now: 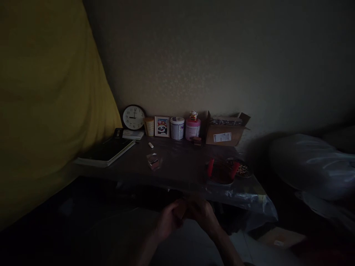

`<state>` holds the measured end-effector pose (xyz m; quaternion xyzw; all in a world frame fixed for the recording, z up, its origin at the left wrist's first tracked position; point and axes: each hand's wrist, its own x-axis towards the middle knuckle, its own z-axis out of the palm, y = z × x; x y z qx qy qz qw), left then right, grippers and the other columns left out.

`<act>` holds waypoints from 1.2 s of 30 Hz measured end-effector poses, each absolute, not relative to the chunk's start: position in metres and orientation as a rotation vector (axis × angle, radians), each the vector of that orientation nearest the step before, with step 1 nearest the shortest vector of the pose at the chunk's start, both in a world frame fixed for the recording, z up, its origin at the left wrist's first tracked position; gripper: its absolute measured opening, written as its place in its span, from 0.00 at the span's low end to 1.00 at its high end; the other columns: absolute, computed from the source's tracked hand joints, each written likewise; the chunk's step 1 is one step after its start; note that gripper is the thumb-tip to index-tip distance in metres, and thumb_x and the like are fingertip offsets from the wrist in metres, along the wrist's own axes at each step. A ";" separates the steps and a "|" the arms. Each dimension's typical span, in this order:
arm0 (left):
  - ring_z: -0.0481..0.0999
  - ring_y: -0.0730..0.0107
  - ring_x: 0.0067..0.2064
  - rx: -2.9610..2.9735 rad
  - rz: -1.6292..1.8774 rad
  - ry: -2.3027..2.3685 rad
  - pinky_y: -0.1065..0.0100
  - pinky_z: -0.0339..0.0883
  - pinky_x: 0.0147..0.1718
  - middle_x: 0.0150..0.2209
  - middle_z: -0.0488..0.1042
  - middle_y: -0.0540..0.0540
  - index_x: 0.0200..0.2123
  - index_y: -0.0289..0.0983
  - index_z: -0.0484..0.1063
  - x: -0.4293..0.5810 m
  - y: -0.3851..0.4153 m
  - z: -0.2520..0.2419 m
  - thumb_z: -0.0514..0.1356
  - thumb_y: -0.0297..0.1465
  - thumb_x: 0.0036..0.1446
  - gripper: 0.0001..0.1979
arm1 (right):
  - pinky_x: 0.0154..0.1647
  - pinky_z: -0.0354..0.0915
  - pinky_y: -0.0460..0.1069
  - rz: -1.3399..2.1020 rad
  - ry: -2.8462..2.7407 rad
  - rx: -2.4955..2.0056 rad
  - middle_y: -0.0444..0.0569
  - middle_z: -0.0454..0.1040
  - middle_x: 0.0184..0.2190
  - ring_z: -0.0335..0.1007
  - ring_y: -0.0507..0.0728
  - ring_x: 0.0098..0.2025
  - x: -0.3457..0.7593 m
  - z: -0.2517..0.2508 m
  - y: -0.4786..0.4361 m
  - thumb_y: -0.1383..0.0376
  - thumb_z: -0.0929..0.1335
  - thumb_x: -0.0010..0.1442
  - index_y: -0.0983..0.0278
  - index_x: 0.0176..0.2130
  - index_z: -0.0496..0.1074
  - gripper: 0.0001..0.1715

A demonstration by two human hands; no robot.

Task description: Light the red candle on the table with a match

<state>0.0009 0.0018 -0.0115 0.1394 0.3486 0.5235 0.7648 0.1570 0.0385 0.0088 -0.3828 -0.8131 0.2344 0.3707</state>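
The room is dim. My left hand and my right hand meet low in the view, below the front edge of a dark table. Their fingers are curled together around something small between them; I cannot make out what it is. Both hands are blurred and apart from everything on the table. Nearest to them on the tabletop are a small clear packet and a round container with red clips.
Along the wall stand a clock, a small framed picture, a white tub, a pink tub and an open cardboard box. A tablet on a book lies left. Yellow fabric fills the left; a plastic-wrapped bundle lies right.
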 end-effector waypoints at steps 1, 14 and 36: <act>0.71 0.72 0.27 0.314 1.142 0.782 0.72 0.53 0.21 0.29 0.77 0.48 0.37 0.35 0.74 0.001 0.002 -0.013 0.58 0.32 0.52 0.10 | 0.36 0.67 0.47 0.594 -2.105 -0.986 0.47 0.75 0.33 0.72 0.54 0.36 0.157 0.009 0.039 0.66 0.62 0.61 0.62 0.34 0.73 0.11; 0.63 0.74 0.20 0.499 1.111 0.877 0.69 0.45 0.20 0.21 0.71 0.50 0.30 0.35 0.74 0.000 0.007 -0.032 0.57 0.39 0.48 0.13 | 0.31 0.61 0.44 0.686 -2.232 -1.152 0.46 0.74 0.30 0.70 0.52 0.32 0.158 0.006 0.037 0.66 0.62 0.58 0.63 0.31 0.72 0.09; 0.66 0.71 0.22 0.622 1.020 0.905 0.70 0.47 0.20 0.24 0.75 0.44 0.35 0.33 0.75 -0.003 0.002 -0.026 0.52 0.40 0.48 0.19 | 0.31 0.61 0.43 0.693 -2.307 -1.146 0.46 0.74 0.30 0.70 0.51 0.32 0.159 0.014 0.035 0.70 0.63 0.57 0.63 0.30 0.72 0.09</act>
